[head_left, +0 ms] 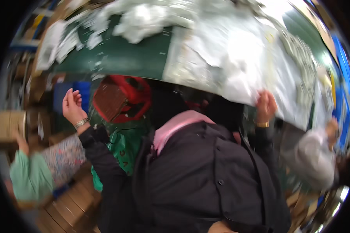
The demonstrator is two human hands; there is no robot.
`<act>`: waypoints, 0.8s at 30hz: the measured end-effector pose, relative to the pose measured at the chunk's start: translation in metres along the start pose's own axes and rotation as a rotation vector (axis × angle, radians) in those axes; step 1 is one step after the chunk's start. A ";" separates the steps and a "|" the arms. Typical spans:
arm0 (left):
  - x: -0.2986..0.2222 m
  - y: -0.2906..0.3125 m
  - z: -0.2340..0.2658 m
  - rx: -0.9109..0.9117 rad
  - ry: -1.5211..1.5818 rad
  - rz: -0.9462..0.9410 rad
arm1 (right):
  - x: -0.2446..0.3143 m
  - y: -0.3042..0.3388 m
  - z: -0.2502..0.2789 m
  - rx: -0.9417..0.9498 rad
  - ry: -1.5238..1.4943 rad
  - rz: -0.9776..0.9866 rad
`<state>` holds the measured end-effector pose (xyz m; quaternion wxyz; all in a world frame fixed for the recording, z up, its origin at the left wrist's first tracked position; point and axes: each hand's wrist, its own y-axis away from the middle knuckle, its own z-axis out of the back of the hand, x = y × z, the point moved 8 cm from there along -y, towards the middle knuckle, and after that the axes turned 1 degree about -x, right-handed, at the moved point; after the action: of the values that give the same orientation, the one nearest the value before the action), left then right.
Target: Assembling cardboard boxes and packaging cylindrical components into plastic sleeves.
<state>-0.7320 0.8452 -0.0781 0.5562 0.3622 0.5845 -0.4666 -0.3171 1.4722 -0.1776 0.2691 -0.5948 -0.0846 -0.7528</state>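
My left hand (73, 105), with a metal watch at the wrist, is raised off the left part of the table's near edge. Its fingers are loosely bent and apart, with nothing visible in them. My right hand (266, 107), a gold-coloured band on its wrist, is at the near edge of a white plastic sheet or bag (241, 62). The fingers there are closed and a little blurred; whether they grip the plastic is unclear. More crumpled white plastic (142, 23) lies on the dark green tabletop (140, 58).
Under the table edge stands a red stool (134, 83) with a brown block-like object (109, 103) on it. A green bag (122, 149) is beside my left arm. People work at both sides, one in a green sleeve (31, 176), one in white (315, 157). Cardboard boxes (9, 126) stand left.
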 end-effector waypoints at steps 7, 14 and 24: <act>-0.001 0.253 -0.288 0.977 -0.083 0.095 | 0.054 0.015 0.007 -0.031 -0.011 0.014; 0.012 0.368 -0.352 1.356 -0.253 0.173 | 0.054 0.020 -0.020 0.120 0.047 0.022; 0.024 0.376 -0.335 1.301 -0.079 0.706 | 0.026 0.026 -0.010 0.287 -0.285 -0.377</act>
<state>-0.4849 1.2744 -0.1740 0.3667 0.7680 0.0184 -0.5248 -0.3164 1.4375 -0.1609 0.1911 -0.6242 -0.3368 -0.6786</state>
